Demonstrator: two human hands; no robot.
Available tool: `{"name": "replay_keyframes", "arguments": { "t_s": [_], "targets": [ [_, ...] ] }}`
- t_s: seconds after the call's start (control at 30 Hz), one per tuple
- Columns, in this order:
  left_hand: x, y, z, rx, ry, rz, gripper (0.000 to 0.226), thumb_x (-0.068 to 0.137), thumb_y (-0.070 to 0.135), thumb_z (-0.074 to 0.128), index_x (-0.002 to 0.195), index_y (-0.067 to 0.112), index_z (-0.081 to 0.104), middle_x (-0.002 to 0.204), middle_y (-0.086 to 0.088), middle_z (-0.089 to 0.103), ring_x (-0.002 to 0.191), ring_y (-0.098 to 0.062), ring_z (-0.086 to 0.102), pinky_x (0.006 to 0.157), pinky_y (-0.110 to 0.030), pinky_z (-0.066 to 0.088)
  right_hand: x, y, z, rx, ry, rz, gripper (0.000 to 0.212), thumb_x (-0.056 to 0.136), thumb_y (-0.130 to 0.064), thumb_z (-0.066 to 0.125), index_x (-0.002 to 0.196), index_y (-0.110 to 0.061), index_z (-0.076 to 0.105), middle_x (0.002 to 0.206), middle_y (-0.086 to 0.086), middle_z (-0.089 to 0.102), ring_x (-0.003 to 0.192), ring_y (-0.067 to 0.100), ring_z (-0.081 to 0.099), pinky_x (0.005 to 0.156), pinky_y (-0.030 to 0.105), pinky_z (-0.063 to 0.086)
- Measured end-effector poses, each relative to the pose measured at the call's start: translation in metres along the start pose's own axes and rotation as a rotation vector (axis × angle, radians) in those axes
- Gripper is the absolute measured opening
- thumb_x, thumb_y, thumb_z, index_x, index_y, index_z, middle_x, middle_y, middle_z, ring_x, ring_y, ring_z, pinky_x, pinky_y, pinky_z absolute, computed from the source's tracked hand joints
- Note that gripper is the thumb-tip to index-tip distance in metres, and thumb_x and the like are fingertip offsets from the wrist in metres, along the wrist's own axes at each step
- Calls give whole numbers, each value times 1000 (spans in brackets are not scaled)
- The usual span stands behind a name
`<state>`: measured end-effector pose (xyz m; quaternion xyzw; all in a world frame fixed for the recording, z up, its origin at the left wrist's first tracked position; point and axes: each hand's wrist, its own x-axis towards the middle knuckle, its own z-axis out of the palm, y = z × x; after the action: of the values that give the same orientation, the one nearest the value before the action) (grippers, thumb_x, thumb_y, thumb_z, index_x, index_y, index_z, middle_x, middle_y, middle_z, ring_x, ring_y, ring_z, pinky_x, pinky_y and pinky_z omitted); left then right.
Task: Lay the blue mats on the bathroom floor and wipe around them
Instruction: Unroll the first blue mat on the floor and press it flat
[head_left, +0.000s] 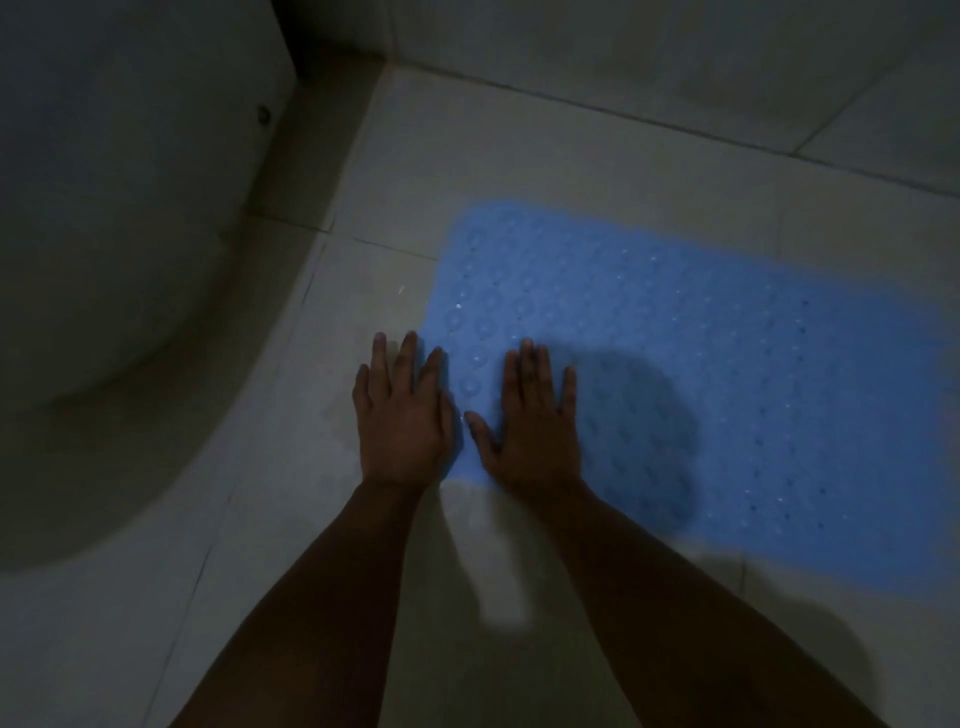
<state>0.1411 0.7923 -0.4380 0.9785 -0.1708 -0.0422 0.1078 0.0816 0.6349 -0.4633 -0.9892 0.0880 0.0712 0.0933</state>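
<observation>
A blue mat (675, 364) with rows of round bumps lies flat on the pale tiled floor (519, 156), stretching from the middle of the view off toward the right edge, its long sides running roughly along the tile joints. Only this one mat is in sight. The left hand (400, 421) rests palm down with fingers spread and straight, gripping nothing; most of it sits on bare tile just beside the mat's left short edge, and only its innermost finger seems to overlap that edge. The right hand (535, 431) is likewise flat and released, fingers extended, pressed onto the mat itself near its near-left corner, thumb pointing toward the left hand. The two hands lie side by side, close but not touching. Both bare forearms run down to the bottom edge of the view, and a dark shadow falls on the mat just right of the right hand. A large, rounded white fixture (130, 234), probably a toilet, fills the left side, well apart from the mat. The light is dim.
</observation>
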Motion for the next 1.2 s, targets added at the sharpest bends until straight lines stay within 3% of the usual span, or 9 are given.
{"name": "replay_keyframes", "arguments": {
  "t_s": [0.23,0.37,0.53,0.63,0.77,0.9,1.0,1.07,1.2],
  "targets": [
    [8,-11,6,-34,48,-72,56,101,41,42,152,19,45,165,-13,31,157,-36,8,123,-59,19,1,-1,4,-2,20,0,90,99,-66,30,160,-3,11,168,17,10,157,30,2,123,61,8],
    [5,-14,-1,-37,41,-135,57,103,44,37,154,19,43,166,-12,29,158,-35,6,125,-57,15,3,-1,1,3,-34,-8,101,93,-76,23,160,-3,4,169,15,1,157,30,-4,124,60,2],
    [-1,-9,-28,-43,31,-138,58,103,45,36,153,18,43,165,-13,30,157,-37,10,123,-59,20,17,-1,-29,198,-352,49,109,86,-85,20,161,-10,-6,168,7,-16,155,24,-18,124,56,-10],
    [1,1,-42,-64,-1,-115,59,103,45,34,154,17,42,165,-14,31,157,-37,10,123,-59,20,46,3,-81,357,-558,122,95,92,-79,28,161,-14,14,170,10,2,157,26,3,127,48,4],
    [11,19,-34,-96,-58,-69,64,103,49,25,159,18,32,169,-13,22,157,-37,3,124,-57,12,70,9,-121,467,-363,108,74,98,-68,40,152,-17,43,158,8,41,145,27,39,121,40,28],
    [30,31,3,-80,-133,9,72,102,57,16,163,18,17,172,-11,1,157,-34,-11,127,-56,4,71,19,-104,435,-57,13,55,97,-59,48,131,-19,64,135,5,64,129,23,56,109,34,42],
    [32,35,34,-14,-102,51,83,100,67,19,164,13,12,171,-16,-2,158,-36,-7,125,-61,5,68,34,-79,371,251,-121,48,96,-50,50,110,-11,74,111,9,72,110,28,64,98,35,48],
    [29,35,44,25,-60,58,85,100,69,22,164,13,9,171,-16,-3,158,-34,-6,126,-60,4,70,44,-68,334,276,-148,46,97,-48,50,109,-11,75,115,12,71,115,30,62,105,38,47],
    [28,33,48,25,-45,59,84,102,69,24,164,15,11,171,-15,-2,159,-31,-6,125,-60,7,69,56,-57,291,148,-86,48,98,-52,45,120,-18,70,136,12,62,138,33,47,116,47,37]
  ]
}}
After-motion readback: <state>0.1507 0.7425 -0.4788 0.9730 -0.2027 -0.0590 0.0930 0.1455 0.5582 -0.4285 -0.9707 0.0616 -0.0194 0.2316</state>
